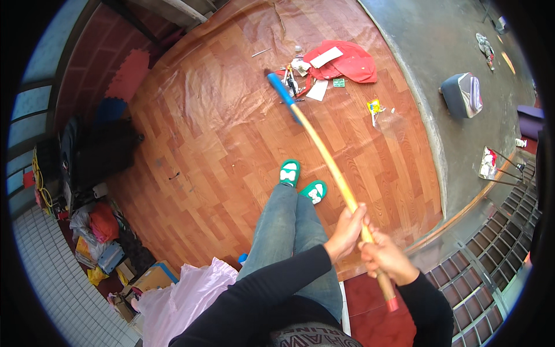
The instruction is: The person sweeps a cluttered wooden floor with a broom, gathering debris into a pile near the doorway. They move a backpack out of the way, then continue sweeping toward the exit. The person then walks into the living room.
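Note:
Both my hands grip the yellow wooden handle of a broom (326, 154). My left hand (348, 230) is wrapped around the handle higher up, towards the head. Just below it, my right hand (387, 256) closes on the lower handle, whose red-tipped end sticks out past the wrist. The broom's blue head (281, 89) reaches away from me, beside a heap of litter. In that heap lie a crumpled red cloth or bag (347, 69), white paper pieces (318, 90) and a small green packet (338, 83). A yellow wrapper (373, 106) lies nearer on the wood-patterned floor covering (225, 173).
A raised edge (416, 95) borders bare concrete on the right, where a grey bag-like object (457, 95) and a long-handled dustpan (488, 164) with litter stand. Pink plastic sheeting (186, 299), a cardboard box (156, 277) and bags (104, 223) crowd the left. A metal grille (472, 256) lies lower right.

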The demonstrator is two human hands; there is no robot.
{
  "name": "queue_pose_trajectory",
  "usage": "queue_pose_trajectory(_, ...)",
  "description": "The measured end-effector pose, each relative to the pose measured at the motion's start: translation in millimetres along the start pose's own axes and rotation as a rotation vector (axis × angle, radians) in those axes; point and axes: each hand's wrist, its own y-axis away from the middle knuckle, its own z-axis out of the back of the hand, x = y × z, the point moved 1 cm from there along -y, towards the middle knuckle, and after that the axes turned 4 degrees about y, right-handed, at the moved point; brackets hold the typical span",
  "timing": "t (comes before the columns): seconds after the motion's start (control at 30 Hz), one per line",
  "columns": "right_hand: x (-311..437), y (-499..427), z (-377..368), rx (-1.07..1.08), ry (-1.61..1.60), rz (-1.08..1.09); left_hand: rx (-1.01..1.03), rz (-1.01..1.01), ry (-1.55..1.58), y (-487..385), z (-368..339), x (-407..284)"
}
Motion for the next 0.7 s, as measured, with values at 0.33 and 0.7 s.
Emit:
queue_pose_trajectory(0.33,-54,-108,-132,0.427,-0.351,-0.205,-0.652,0.111,-0.003,63,173,-64)
queue_pose_trajectory(0.7,73,-130,-61,0.363,-0.458,-0.187,-0.373,0.118,0.109,-59,102,-121)
